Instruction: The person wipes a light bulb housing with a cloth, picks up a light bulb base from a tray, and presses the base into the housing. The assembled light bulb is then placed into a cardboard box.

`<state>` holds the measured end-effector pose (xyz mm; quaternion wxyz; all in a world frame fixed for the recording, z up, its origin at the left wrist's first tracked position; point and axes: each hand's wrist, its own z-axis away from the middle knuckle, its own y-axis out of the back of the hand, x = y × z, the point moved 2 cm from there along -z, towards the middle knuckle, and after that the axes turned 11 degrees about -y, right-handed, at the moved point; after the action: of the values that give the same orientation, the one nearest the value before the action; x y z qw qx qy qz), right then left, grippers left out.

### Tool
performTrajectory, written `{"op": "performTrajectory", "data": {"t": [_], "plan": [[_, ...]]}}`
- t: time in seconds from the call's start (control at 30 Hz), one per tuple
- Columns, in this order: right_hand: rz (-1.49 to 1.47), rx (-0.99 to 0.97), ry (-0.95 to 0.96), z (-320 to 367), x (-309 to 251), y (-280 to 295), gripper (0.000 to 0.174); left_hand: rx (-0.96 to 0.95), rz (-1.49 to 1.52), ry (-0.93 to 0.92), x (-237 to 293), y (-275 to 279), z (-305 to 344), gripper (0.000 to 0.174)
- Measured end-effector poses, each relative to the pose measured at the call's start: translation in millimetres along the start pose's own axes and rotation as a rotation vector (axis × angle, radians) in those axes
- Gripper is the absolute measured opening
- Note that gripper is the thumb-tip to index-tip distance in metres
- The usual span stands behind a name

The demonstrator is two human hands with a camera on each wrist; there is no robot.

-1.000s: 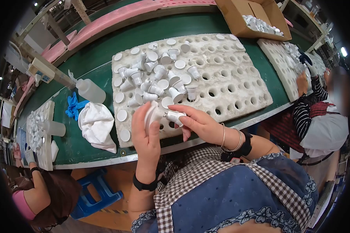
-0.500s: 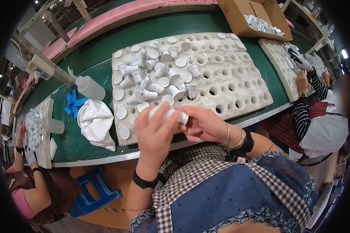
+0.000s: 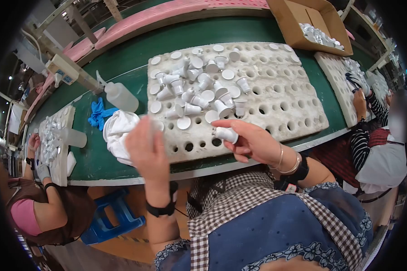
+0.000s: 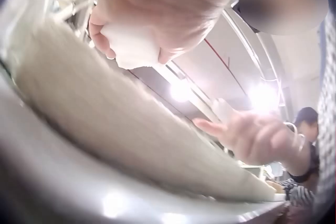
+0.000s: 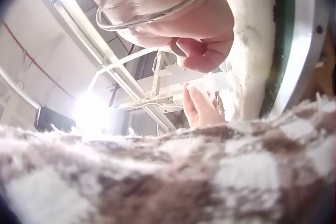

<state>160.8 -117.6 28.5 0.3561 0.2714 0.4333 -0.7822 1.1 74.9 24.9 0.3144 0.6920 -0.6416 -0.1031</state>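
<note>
In the head view my right hand (image 3: 255, 142) pinches a white spotlight bulb (image 3: 226, 134) between thumb and fingers, its pin end pointing left. My left hand (image 3: 147, 149), blurred, is apart from it to the left, over the front left corner of the foam board (image 3: 298, 113). The left wrist view shows this hand (image 4: 163, 3) holding a folded white cloth (image 4: 134, 48) between fingers and thumb. More white bulbs (image 3: 205, 81) lie heaped on the board's left half, some standing face up in its holes. Beside the left hand lies a larger white cloth (image 3: 117, 135).
A squeeze bottle (image 3: 122, 97) and blue glove (image 3: 99, 113) are left of the board. An open cardboard box (image 3: 298, 34) of bulbs stands at the back right. People work at boards on both sides. A blue stool (image 3: 111, 217) is under the table's front left.
The left hand with its cloth was up against the bulb and has moved left, away from it. The right hand keeps hold of the bulb. The head view has shifted slightly.
</note>
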Motion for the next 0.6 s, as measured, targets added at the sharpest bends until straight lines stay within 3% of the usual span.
{"op": "performTrajectory", "data": {"t": [0.03, 0.1, 0.23, 0.3, 0.33, 0.37, 0.47, 0.53, 0.57, 0.6], "plan": [[0.080, 0.038, 0.021, 2.6, -4.9, -2.3, 0.045, 0.035, -0.163, 0.066, -18.1, 14.6, 0.7, 0.043], [0.167, 0.018, 0.059, -3.6, -8.8, -3.5, 0.045, -0.107, -0.403, 0.273, -49.1, 36.2, 4.3, 0.054], [0.516, -0.040, 0.100, -15.0, -19.2, -25.4, 0.052, -0.330, -0.580, 0.453, -96.3, 35.8, 31.4, 0.051], [0.576, -0.046, 0.097, -23.7, -21.1, -34.6, 0.061, -0.512, -0.389, 0.392, -109.4, 41.4, 35.4, 0.042], [0.709, -0.016, 0.176, -29.5, -19.6, -37.2, 0.064, -0.479, -0.382, 0.368, -107.6, 46.0, 35.9, 0.027], [0.846, 0.012, 0.260, -35.2, -20.8, -41.2, 0.067, -0.474, -0.386, 0.370, -105.4, 53.4, 36.1, 0.027], [0.926, -0.017, 0.235, -48.3, -24.3, -58.1, 0.072, -0.129, 0.364, 0.769, -85.9, 81.2, 36.2, 0.019], [0.953, -0.030, 0.210, -57.0, -20.3, -73.1, 0.065, -0.087, 0.661, 0.807, -37.1, 88.1, 24.8, 0.031], [0.957, -0.054, 0.209, -69.8, -11.4, -77.8, 0.065, -0.068, 0.702, 0.705, -16.9, 84.4, 24.4, 0.037], [1.076, -0.089, 0.663, -82.9, -1.7, -82.9, 0.059, -0.122, 0.658, 0.599, -4.7, 78.1, 31.8, 0.040]]}}
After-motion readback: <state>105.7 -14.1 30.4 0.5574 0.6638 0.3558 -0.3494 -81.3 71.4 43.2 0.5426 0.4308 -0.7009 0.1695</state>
